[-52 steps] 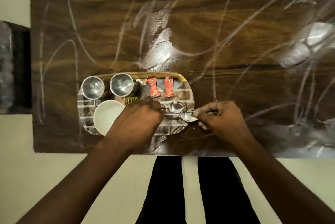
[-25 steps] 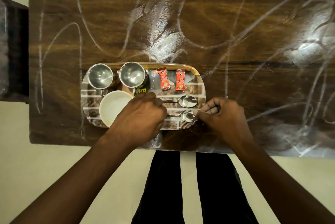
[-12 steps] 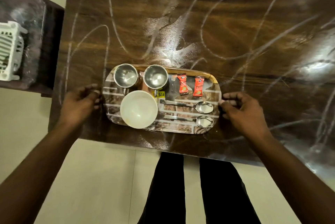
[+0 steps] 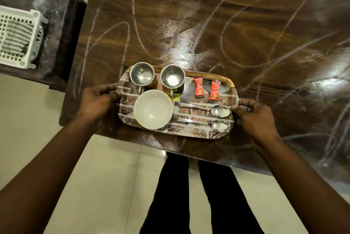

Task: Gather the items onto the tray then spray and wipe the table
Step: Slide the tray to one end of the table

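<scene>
From the head view I see both hands on the short ends of one tray. My left hand is curled round the tray's left edge, fingertips on the far side of the corner and thumb pressed to the rim. My right hand grips the right edge the same way, its fingers bent over the rim beside the spoons. I cannot tell whether the tray is resting on the table or raised off it.

The tray is oblong with rounded corners and a brick-pattern surface, and it lies near the table's front edge. On its left half a white bowl sits upright and empty. Behind the bowl stand two steel cups, the left cup and the right cup, both open end up. A yellow sticker shows just beside the bowl's rim. On the right half two red sachets lie side by side, and nearer me two steel spoons lie parallel, bowls pointing right.

The dark wooden table is glossy and crossed by pale looping streaks. To its left, a lower dark side table carries a white slatted plastic basket. Below the front edge are pale floor tiles and legs in black trousers.
</scene>
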Demonstrator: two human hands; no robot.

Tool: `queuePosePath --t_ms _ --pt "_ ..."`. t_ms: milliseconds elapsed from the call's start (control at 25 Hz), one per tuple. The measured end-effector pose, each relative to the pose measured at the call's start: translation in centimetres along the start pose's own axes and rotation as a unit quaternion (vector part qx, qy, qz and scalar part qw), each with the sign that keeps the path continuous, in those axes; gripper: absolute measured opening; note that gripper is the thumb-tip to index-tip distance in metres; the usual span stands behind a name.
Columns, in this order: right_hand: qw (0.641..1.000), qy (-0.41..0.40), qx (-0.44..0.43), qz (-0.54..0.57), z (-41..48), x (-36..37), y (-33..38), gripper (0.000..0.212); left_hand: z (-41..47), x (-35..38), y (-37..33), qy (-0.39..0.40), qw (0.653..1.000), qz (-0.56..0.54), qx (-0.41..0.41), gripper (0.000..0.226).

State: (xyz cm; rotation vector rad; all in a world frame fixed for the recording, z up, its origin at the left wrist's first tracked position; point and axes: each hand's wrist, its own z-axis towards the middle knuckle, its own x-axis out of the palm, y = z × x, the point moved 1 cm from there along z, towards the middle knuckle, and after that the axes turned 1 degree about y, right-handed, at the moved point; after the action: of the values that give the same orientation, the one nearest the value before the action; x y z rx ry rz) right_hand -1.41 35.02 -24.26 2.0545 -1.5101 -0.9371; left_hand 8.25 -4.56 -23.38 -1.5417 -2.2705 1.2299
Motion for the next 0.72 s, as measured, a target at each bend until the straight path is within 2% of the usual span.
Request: queuePosePath --t_ms 160,440,720 --pt "1.000 0.018 -0.017 -0.010 -1.8 -1.2 4.4 0.017 -3.3 -1.8 -2.5 -0.011 1.000 -0.003 0.028 0.024" --pt "0.992 0.059 -0.092 -0.070 -4.4 -2.5 15.2 0.020 -9.5 -6.2 -6.6 -0.030 0.993 -0.096 0.069 0.024" --pt "0.976 0.086 -0.162 -0.118 -5.3 1.7 25.3 0.014 -13.5 -11.3 -7.2 -0.040 0.984 -0.169 0.036 0.035"
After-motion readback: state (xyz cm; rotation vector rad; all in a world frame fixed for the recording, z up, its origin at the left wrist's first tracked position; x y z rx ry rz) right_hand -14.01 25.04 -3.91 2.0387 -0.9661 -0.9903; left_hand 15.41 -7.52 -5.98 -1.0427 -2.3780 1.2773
